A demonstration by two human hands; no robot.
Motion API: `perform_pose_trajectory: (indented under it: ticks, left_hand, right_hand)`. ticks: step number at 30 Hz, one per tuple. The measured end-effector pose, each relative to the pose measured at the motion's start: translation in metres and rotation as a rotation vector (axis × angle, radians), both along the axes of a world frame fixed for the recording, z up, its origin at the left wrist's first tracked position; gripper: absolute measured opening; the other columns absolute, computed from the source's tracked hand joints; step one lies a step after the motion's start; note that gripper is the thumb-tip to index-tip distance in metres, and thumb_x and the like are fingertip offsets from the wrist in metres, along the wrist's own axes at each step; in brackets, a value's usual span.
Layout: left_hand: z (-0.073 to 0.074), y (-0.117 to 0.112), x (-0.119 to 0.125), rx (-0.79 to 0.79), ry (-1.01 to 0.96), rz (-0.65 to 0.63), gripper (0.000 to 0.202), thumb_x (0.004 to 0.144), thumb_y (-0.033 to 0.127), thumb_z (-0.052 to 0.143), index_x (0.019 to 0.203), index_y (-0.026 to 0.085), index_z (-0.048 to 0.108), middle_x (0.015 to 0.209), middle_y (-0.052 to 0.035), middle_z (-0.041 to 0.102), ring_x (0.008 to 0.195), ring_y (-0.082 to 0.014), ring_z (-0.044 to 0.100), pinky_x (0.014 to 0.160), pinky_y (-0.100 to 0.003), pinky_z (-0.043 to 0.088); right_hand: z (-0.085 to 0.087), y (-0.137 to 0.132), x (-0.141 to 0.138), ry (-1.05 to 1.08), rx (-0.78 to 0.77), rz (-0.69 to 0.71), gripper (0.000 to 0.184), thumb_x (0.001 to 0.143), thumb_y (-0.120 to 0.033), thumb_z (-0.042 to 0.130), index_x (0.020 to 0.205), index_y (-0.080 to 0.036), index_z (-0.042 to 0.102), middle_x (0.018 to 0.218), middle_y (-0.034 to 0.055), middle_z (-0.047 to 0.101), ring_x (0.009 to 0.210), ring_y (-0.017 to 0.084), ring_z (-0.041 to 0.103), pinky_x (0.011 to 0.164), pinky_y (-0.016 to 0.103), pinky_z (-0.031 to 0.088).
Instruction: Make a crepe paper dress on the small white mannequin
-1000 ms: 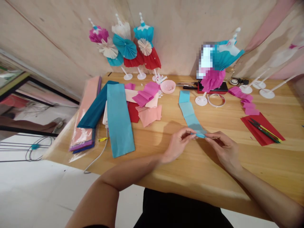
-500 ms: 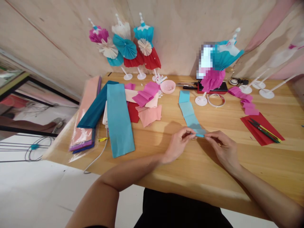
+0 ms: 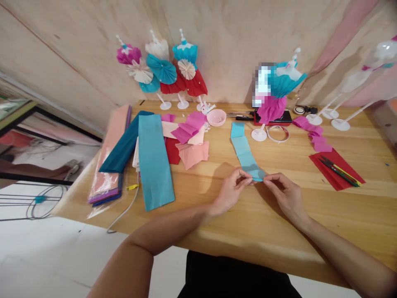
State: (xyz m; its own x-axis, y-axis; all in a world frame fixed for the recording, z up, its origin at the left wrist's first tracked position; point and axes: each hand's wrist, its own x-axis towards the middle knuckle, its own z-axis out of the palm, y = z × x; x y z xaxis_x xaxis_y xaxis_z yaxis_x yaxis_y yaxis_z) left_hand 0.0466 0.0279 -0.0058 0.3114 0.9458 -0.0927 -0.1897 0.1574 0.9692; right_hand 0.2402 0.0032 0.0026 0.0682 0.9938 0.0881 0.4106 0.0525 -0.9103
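Note:
A long light blue crepe paper strip [image 3: 243, 151] lies on the wooden table [image 3: 310, 207], running away from me. My left hand [image 3: 231, 191] and my right hand [image 3: 287, 196] both pinch its near end between fingers and thumbs, and the paper there looks folded. The fingertips of the two hands nearly meet, and the pinched part is partly hidden by them. Shadows from both hands fall on the wood below.
Wide sheets of teal, blue and pink paper [image 3: 154, 161] lie to the left, near a pink bowl [image 3: 216, 117]. Paper dress models [image 3: 186, 66] on white stands line the wall. A red sheet [image 3: 336, 169] holding slim tools lies to the right. The table's front edge runs beneath my forearms.
My head view has shifted slightly, so the table items appear lower and smaller. My hands have stayed on the strip's near end, with the fingers adjusting their pinch slightly.

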Motion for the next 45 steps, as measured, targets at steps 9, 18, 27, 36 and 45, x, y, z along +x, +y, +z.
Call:
perform_pose_trajectory:
  ticks: [9, 18, 27, 36, 45]
  left_hand:
    - [0.004, 0.0, 0.004, -0.044, -0.105, 0.036, 0.026, 0.084, 0.036, 0.068, 0.093, 0.015, 0.056, 0.089, -0.0042, 0.068, 0.086, -0.0158, 0.07, 0.089, -0.034, 0.053]
    - [0.006, 0.003, 0.002, -0.087, -0.179, 0.012, 0.038, 0.088, 0.039, 0.064, 0.115, 0.019, 0.045, 0.094, -0.0063, 0.07, 0.087, -0.0189, 0.071, 0.09, -0.04, 0.055]
    - [0.004, -0.013, 0.007, -0.249, -0.36, -0.138, 0.049, 0.075, 0.052, 0.074, 0.1, 0.016, 0.05, 0.095, -0.0052, 0.064, 0.079, -0.0139, 0.067, 0.079, -0.031, 0.049]
    - [0.026, -0.024, 0.014, -0.525, -0.502, -0.209, 0.037, 0.067, 0.032, 0.085, 0.091, 0.012, 0.065, 0.088, -0.0027, 0.063, 0.079, -0.01, 0.061, 0.083, -0.029, 0.043]
    - [0.017, -0.019, 0.014, -0.483, -0.532, -0.052, 0.032, 0.069, 0.033, 0.083, 0.087, 0.012, 0.067, 0.081, -0.0006, 0.061, 0.074, -0.0079, 0.057, 0.077, -0.026, 0.041]
  right_hand:
    - [0.006, -0.001, -0.003, 0.115, -0.077, 0.002, 0.022, 0.084, -0.042, 0.069, 0.089, -0.021, 0.067, 0.086, 0.0034, 0.07, 0.077, 0.016, 0.064, 0.071, 0.03, 0.051]
    - [0.008, 0.001, -0.007, 0.238, -0.082, 0.033, 0.021, 0.084, -0.04, 0.07, 0.091, -0.021, 0.062, 0.084, 0.0032, 0.068, 0.076, 0.017, 0.065, 0.068, 0.03, 0.051]
    - [-0.005, -0.008, 0.001, 0.057, 0.247, -0.11, 0.032, 0.081, -0.035, 0.074, 0.103, -0.024, 0.053, 0.088, 0.003, 0.064, 0.08, 0.02, 0.066, 0.077, 0.039, 0.055]
    - [-0.006, -0.012, 0.004, -0.371, 0.551, -0.025, 0.027, 0.08, -0.024, 0.075, 0.102, -0.021, 0.061, 0.092, 0.0044, 0.07, 0.082, 0.019, 0.069, 0.073, 0.033, 0.056]
    - [0.002, -0.004, 0.007, -0.694, 0.818, 0.195, 0.035, 0.078, -0.013, 0.075, 0.109, -0.023, 0.06, 0.106, 0.0059, 0.074, 0.1, 0.02, 0.07, 0.083, 0.031, 0.055]
